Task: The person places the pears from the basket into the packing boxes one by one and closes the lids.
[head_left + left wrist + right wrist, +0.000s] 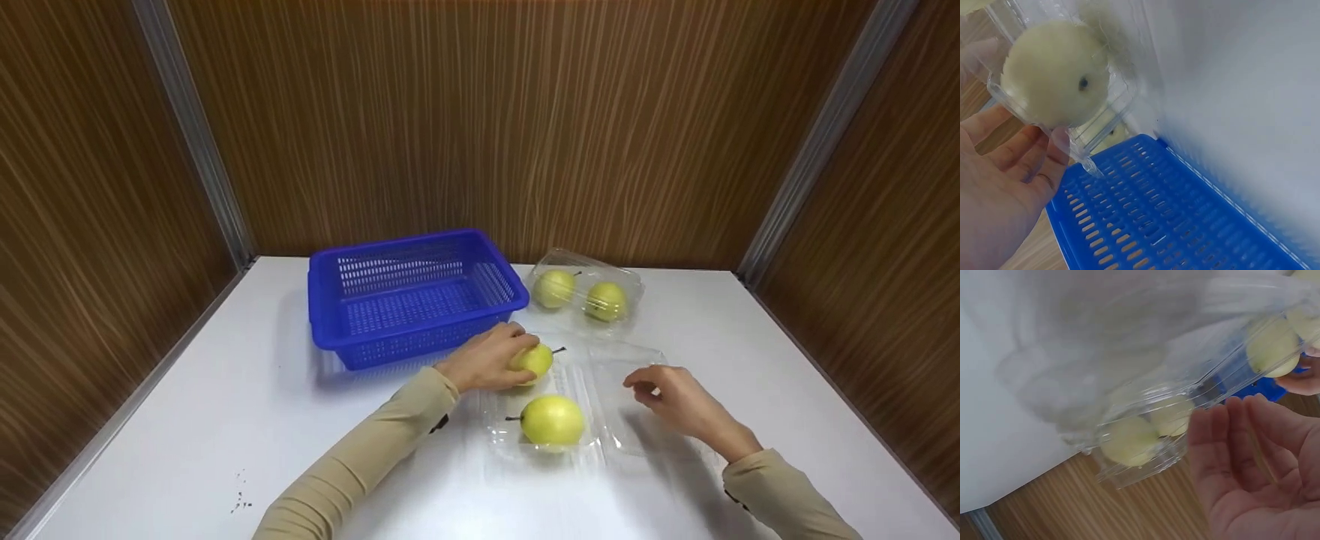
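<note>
My left hand [491, 360] curls its fingers and thumb round a yellow-green pear [537, 361] in an open clear plastic clamshell box [504, 442]. The left wrist view shows those fingertips by the box's wall, against the pear [1053, 73]. A second pear [553, 420] lies nearer me in the same half, its stem pointing left. Over the box's flat-lying lid, my right hand [679, 401] hangs with loosely bent fingers and holds nothing. In the right wrist view, that hand's palm [1258, 478] and fingers show bare.
A blue perforated basket [420, 330] stands left of the open box, close to my left hand. Behind the box is a closed clear clamshell [581, 262] with two pears inside. Wood-grain panels [480, 135] wall the white table [187, 420] at the back and sides.
</note>
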{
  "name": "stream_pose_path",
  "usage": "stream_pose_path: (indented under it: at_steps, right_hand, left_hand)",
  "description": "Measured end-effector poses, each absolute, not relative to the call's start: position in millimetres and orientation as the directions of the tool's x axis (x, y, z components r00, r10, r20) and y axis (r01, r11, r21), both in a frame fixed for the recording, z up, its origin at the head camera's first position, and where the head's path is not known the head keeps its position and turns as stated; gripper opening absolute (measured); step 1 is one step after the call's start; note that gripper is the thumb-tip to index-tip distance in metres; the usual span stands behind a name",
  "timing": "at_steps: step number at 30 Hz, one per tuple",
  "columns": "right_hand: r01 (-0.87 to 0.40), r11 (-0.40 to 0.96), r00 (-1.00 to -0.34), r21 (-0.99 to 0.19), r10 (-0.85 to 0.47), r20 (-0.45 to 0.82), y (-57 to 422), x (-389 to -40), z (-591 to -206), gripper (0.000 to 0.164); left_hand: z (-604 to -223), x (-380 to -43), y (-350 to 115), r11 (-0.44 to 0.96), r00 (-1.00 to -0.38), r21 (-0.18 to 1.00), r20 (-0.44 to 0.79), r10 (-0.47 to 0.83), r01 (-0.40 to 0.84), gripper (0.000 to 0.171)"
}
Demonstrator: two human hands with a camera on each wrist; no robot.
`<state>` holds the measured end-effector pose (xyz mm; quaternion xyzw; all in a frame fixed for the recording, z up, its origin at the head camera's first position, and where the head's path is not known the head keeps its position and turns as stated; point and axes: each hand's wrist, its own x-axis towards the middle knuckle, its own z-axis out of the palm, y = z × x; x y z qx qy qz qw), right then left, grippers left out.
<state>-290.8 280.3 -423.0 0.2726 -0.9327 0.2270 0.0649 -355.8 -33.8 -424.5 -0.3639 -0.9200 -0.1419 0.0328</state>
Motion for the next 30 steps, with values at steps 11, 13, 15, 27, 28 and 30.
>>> stream_pose_path:
  at_steps: [11, 13, 15, 27, 28, 30]
  right_hand:
    - [-0.279, 0.898, -0.956, -0.341, -0.293, 0.011, 314.6, -292.1, -429.4, 0.049]
    - [-0.234, 0.907, -0.965, -0.349, -0.262, -0.034, 318.3, -291.5, -429.0, 0.053]
    - [-0.196, 0.912, -0.968, -0.360, -0.238, -0.074, 321.8, -292.1, -428.6, 0.057]
    - [-0.032, 0.820, -0.975, -0.572, -0.150, -0.161, 331.6, -297.3, -431.7, 0.058]
    - [-0.033, 0.815, -0.977, -0.579, -0.148, -0.153, 332.1, -296.7, -430.4, 0.058]
    - [-0.035, 0.811, -0.979, -0.584, -0.144, -0.141, 333.4, -296.2, -428.4, 0.057]
  left_hand:
    - [-425.2, -356.3, -42.7, 0.697, -0.734, 0.231, 0.203, 0.648, 0.679, 0.046]
    - [-425.1, -356.2, -44.4, 0.700, -0.737, 0.232, 0.213, 0.641, 0.676, 0.045]
    - [-425.0, -356.3, -46.0, 0.700, -0.738, 0.232, 0.222, 0.638, 0.675, 0.044]
    - [-431.1, -354.9, -61.8, 0.723, -0.750, 0.213, 0.278, 0.600, 0.657, 0.038]
    - [-431.4, -354.3, -63.1, 0.733, -0.758, 0.207, 0.278, 0.591, 0.648, 0.039]
    - [-432.2, -353.5, -65.2, 0.751, -0.773, 0.205, 0.278, 0.570, 0.628, 0.041]
